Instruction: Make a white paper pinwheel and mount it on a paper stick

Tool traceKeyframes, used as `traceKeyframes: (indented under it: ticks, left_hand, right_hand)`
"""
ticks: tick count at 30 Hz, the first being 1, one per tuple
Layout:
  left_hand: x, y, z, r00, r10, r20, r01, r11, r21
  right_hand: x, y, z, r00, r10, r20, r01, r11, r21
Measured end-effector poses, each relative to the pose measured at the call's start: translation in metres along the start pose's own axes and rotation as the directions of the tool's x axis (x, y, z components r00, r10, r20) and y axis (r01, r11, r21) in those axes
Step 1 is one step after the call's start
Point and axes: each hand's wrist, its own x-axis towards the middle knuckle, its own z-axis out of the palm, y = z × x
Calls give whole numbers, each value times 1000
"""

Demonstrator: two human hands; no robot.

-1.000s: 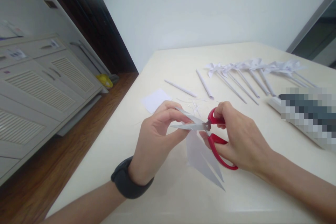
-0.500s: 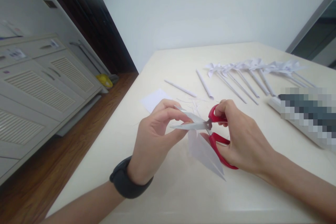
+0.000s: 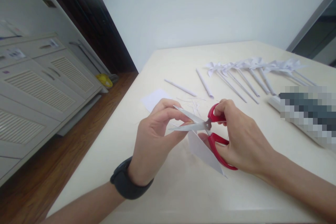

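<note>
My right hand point(image 3: 240, 138) grips red-handled scissors point(image 3: 210, 126), blades apart and pointing left. Pinched in the fingers of my left hand point(image 3: 156, 136) is a folded white paper piece point(image 3: 203, 150), which hangs down under the blades toward the table. The paper's upper edge sits between the blades. A dark band wraps my left wrist. Both hands hover just above the cream table point(image 3: 183, 189).
Several white paper pinwheels on rolled sticks point(image 3: 252, 73) lie in a row at the back right. Two loose rolled paper sticks point(image 3: 204, 84) and a white paper square point(image 3: 154, 99) lie behind my hands, with thin paper scraps. A blurred-out object point(image 3: 307, 112) lies at the right. Cabinets stand left.
The hanging paper has swung up and shortened in view, its tip rising toward my right hand. The scissor blades have opened slightly wider. Both hands stay nearly in place.
</note>
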Motion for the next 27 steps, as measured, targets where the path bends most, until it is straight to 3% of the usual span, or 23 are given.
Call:
traceKeyframes:
  ticks: [9,17,27]
  left_hand:
    - [0,0,1,999,20,-42,-19,1000,10]
    - [-3,3,2,997,-37,-68,39,999,24]
    - [-3,2,3,998,-45,-53,46,999,2]
  right_hand:
    - [1,-1,-1,1000,-13,0,13,1000,-13]
    - [2,-1,-1,1000,5,10,-4,999,-37]
    - [0,-2,-2,1000,20,-2,-20,994,-109]
